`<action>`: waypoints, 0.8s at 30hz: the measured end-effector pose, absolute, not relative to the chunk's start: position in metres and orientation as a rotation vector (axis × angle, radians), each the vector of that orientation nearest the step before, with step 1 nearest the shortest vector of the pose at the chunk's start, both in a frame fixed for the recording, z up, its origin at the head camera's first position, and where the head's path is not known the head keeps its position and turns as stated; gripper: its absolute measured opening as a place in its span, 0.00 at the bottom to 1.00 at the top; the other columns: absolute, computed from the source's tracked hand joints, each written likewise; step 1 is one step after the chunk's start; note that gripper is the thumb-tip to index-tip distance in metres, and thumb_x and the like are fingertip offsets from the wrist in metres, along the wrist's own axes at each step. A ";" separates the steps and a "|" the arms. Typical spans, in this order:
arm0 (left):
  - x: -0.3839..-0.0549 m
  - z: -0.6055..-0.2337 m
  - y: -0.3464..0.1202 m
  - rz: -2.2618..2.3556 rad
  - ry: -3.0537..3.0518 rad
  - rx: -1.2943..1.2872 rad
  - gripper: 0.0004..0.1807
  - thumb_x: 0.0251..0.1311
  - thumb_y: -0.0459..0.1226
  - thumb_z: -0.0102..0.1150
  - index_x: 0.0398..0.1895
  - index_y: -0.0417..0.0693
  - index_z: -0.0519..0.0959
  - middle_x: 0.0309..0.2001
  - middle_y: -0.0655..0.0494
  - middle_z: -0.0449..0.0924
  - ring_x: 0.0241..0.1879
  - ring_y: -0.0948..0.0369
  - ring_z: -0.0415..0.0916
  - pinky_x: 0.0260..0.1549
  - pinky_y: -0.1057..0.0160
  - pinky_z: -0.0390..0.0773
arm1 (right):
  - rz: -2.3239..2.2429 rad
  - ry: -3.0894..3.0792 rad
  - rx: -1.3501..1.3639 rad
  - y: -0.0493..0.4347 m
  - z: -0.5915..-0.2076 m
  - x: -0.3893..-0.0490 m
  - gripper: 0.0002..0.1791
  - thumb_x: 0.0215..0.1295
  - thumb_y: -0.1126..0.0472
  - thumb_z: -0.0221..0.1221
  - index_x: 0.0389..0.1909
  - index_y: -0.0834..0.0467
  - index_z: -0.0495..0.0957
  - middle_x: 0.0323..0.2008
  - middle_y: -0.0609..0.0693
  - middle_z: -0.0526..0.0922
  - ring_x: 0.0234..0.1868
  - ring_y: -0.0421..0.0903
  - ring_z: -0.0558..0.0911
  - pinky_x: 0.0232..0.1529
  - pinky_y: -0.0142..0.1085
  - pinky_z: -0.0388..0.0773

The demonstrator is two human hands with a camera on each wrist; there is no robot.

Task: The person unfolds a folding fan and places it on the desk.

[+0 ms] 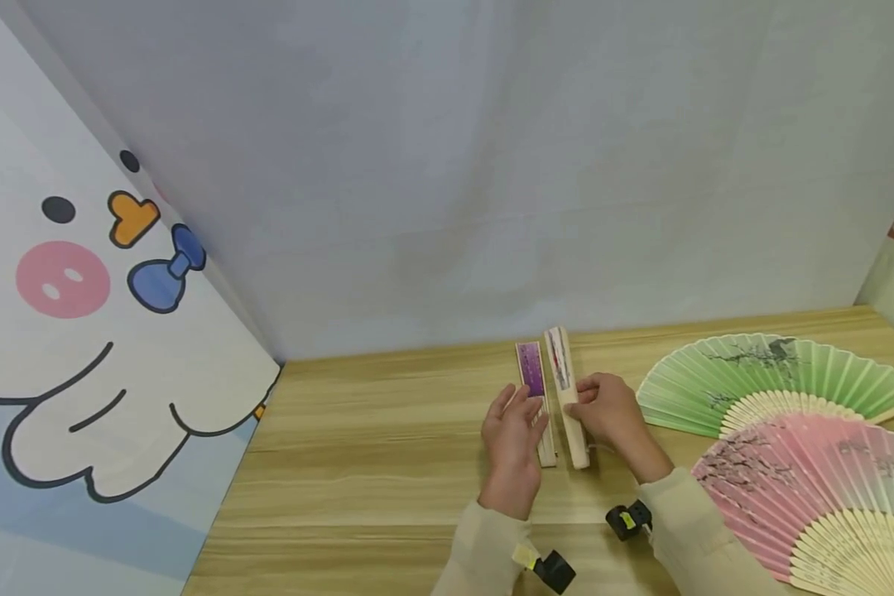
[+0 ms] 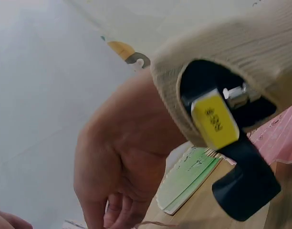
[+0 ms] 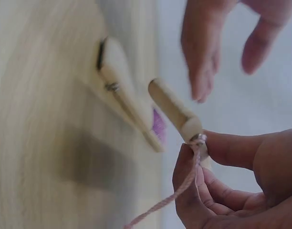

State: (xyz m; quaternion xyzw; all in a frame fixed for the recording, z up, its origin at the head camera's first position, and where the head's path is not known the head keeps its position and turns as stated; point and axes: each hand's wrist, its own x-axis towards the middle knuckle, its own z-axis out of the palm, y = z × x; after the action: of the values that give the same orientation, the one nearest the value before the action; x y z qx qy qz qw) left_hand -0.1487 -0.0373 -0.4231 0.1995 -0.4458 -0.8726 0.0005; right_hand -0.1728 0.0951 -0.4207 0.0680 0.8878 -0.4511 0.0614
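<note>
A folded fan with wooden ribs and a pale, dark-patterned cloth edge [image 1: 566, 389] stands off the table. My right hand [image 1: 612, 410] pinches it between thumb and fingers from the right side. From its rivet end hangs a pink cord [image 3: 160, 202]. Beside it on the left, a folded purple fan [image 1: 531, 370] lies on the table, its lower part partly hidden. My left hand [image 1: 512, 447] hovers near both fans with its fingers loosely extended, holding nothing. In the left wrist view, the right hand [image 2: 122, 152] covers most of the held fan.
To the right, an opened green fan [image 1: 760, 368] lies spread on the wooden table [image 1: 365, 463]. Nearer me is an opened pink fan [image 1: 782, 472], partly overlapping the green one. A pale curtain [image 1: 492, 165] stands behind the table, and a cartoon-printed cloth [image 1: 82, 356] hangs at left.
</note>
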 end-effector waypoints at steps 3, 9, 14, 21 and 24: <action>-0.149 -0.423 -0.037 -2.737 -1.416 0.630 0.32 0.70 0.22 0.55 0.76 0.26 0.60 0.73 0.27 0.66 0.68 0.40 0.72 0.69 0.47 0.75 | -1.393 2.686 0.176 0.094 -0.413 -0.166 0.21 0.67 0.65 0.68 0.55 0.74 0.78 0.44 0.65 0.84 0.42 0.58 0.83 0.40 0.45 0.83; -0.146 -0.423 -0.037 -2.749 -1.446 0.594 0.31 0.73 0.25 0.57 0.76 0.27 0.61 0.72 0.28 0.67 0.65 0.43 0.74 0.67 0.48 0.77 | -1.448 2.668 0.110 0.092 -0.400 -0.155 0.22 0.67 0.65 0.69 0.56 0.74 0.78 0.45 0.65 0.85 0.42 0.57 0.84 0.38 0.43 0.83; -0.143 -0.424 -0.037 -2.755 -1.486 0.551 0.30 0.75 0.29 0.58 0.75 0.25 0.63 0.68 0.29 0.71 0.61 0.47 0.79 0.66 0.49 0.79 | -1.508 2.652 0.081 0.090 -0.393 -0.147 0.21 0.66 0.67 0.70 0.55 0.74 0.78 0.43 0.64 0.85 0.41 0.55 0.85 0.37 0.41 0.84; -0.141 -0.422 -0.036 -2.763 -1.533 0.564 0.23 0.76 0.32 0.59 0.68 0.29 0.74 0.60 0.36 0.80 0.54 0.54 0.83 0.56 0.59 0.84 | -1.561 2.646 -0.002 0.087 -0.388 -0.138 0.19 0.65 0.69 0.70 0.53 0.74 0.79 0.41 0.64 0.86 0.35 0.52 0.87 0.33 0.40 0.86; -0.140 -0.422 -0.035 -2.773 -1.561 0.557 0.22 0.76 0.33 0.59 0.68 0.30 0.74 0.60 0.37 0.80 0.52 0.55 0.82 0.53 0.62 0.84 | -1.563 2.637 -0.018 0.086 -0.387 -0.136 0.19 0.65 0.70 0.69 0.53 0.74 0.79 0.42 0.63 0.86 0.36 0.51 0.87 0.33 0.39 0.85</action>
State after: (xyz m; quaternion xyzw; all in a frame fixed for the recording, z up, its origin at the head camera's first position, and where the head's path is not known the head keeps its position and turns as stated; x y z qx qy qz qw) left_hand -0.1399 -0.0355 -0.4217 0.1722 -0.4826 -0.8576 -0.0445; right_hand -0.1356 0.0863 -0.3866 -0.0058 0.8596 -0.5095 0.0379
